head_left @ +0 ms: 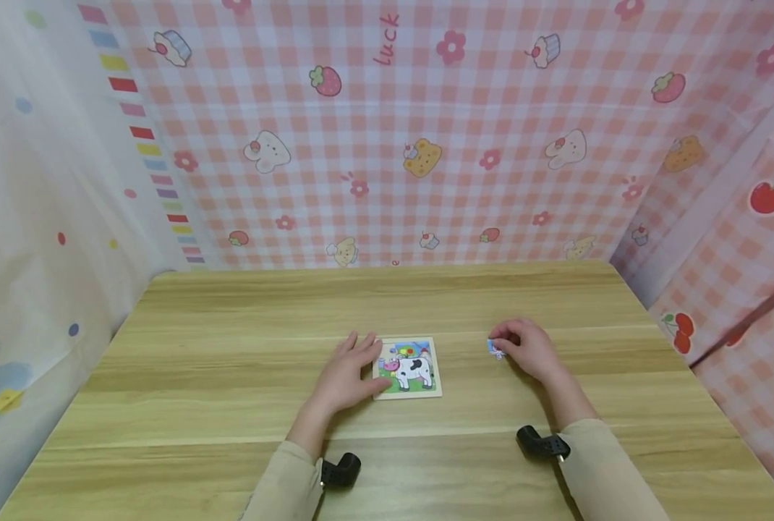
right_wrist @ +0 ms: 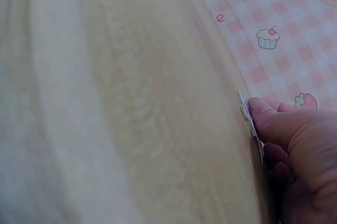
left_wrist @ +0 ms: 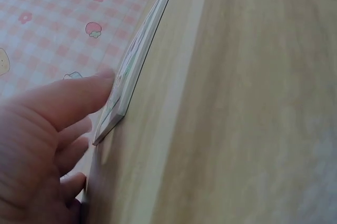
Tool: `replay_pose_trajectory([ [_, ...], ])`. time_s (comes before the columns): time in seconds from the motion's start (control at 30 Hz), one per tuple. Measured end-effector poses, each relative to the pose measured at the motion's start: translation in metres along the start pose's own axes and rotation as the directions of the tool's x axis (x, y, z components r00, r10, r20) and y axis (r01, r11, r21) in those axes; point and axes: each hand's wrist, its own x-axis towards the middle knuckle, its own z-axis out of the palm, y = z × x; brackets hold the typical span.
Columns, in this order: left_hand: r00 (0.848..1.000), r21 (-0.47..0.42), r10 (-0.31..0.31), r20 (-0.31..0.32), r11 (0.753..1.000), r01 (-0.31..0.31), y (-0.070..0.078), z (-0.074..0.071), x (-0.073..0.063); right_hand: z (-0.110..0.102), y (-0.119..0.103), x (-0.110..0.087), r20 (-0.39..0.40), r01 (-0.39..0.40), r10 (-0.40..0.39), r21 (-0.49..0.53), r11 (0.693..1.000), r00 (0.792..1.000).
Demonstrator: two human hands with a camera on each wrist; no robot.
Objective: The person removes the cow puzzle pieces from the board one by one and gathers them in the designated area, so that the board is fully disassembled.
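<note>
A small square cow jigsaw puzzle with a pale wooden frame lies flat on the table. At its left side is my left hand, fingers spread and fairly straight near the upper left corner, thumb resting on the lower left part. The left wrist view shows that thumb on the puzzle's near edge. To the right of the puzzle, my right hand pinches a small blue and white puzzle piece between thumb and fingers. Close up, the piece appears nearly edge-on, just above or touching the tabletop; I cannot tell which.
The wood-grain table stretches out on all sides of the hands. A pink checked cloth hangs behind its far edge, with more cloth at left and right. Black wrist-worn devices sit at both cuffs.
</note>
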Motion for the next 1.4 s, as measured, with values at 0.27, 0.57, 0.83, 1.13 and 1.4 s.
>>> replay_pose_trajectory([
  [0.27,0.998,-0.061,0.059,0.016,0.996,-0.058,0.000,-0.001,-0.005,-0.003,-0.002,-0.002,-0.016,-0.003,0.004,0.060,0.998,1.000],
  [0.57,0.998,-0.043,0.052,0.030,0.998,-0.051,-0.003,-0.002,-0.009,-0.010,-0.007,-0.005,0.013,-0.048,0.046,0.130,0.990,0.999],
  [0.83,0.999,-0.056,0.042,0.022,0.998,-0.041,-0.003,-0.001,-0.010,-0.011,-0.027,0.005,0.035,0.012,-0.016,0.106,0.994,0.999],
  [1.13,0.999,-0.057,0.046,0.016,0.997,-0.045,-0.003,-0.001,-0.010,0.008,-0.054,0.018,0.163,0.041,-0.072,0.184,0.982,0.984],
  [1.4,0.999,-0.052,0.042,0.012,0.998,-0.041,-0.003,-0.001,-0.010,0.030,-0.070,0.026,0.267,0.119,-0.179,0.227,0.967,0.947],
])
